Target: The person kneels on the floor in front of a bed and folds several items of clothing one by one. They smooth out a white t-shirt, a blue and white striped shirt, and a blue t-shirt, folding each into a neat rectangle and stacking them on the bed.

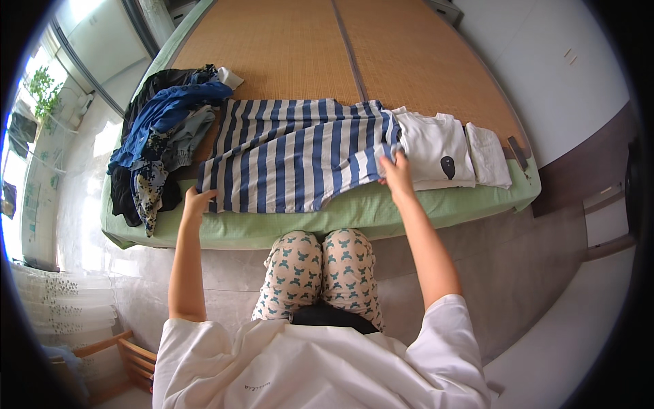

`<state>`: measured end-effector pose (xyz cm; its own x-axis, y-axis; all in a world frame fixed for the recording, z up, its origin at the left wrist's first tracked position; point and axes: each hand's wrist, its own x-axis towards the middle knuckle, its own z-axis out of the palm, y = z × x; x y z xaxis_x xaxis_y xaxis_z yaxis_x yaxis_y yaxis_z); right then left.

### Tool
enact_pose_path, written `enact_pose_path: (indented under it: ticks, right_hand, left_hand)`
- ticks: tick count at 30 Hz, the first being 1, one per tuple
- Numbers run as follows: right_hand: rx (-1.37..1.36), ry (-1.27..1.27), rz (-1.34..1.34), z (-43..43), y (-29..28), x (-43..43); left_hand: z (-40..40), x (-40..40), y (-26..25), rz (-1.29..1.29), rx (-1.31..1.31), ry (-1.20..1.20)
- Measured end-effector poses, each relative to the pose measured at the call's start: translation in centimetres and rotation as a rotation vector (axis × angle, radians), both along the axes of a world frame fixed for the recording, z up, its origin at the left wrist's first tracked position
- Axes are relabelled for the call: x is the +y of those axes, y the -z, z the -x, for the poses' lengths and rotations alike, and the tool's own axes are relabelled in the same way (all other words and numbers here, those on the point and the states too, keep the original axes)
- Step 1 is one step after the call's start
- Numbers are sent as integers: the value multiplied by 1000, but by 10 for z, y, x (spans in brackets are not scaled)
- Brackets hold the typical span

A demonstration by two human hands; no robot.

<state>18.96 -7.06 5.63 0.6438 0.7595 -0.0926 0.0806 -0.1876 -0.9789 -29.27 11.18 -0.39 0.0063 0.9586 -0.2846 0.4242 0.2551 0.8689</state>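
Note:
A blue-and-white striped garment [286, 158] lies spread sideways across the near end of the bed, with a few wrinkles running over it. Its near left corner is pinched by my left hand [196, 202]. At the right end, my right hand [397, 174] grips the cloth by a curved edge, slightly lifted, right beside a white T-shirt [434, 145] with a dark print. That T-shirt lies flat and looks folded. Farther right is another folded white garment [488, 156].
A loose heap of clothes, with a blue shirt [163, 110] and a camouflage-patterned piece [149, 179], sits at the bed's left corner. A woven mat [265, 51] covers the bed over a green sheet [357, 217]. A wooden chair [135, 358] stands behind on the left.

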Motion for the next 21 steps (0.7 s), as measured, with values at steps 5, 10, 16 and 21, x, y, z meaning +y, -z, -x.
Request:
enact_pose_path:
  ticks: [5,10,16,21]
  right_hand:
    - [-4,5,-127,-26,-71,-16]
    - [70,58,85,-28,-60,-92]
    - [-363,-39,395,-59,34,-147]
    - [-543,38,-13,-68,12,-45]
  left_hand:
    - [13,-33,-48,224,-744,73]
    - [20,-86,-73,184,-596,108]
    - [23,-79,-53,235,-91,249]
    - [11,21,5,-343,131,202]
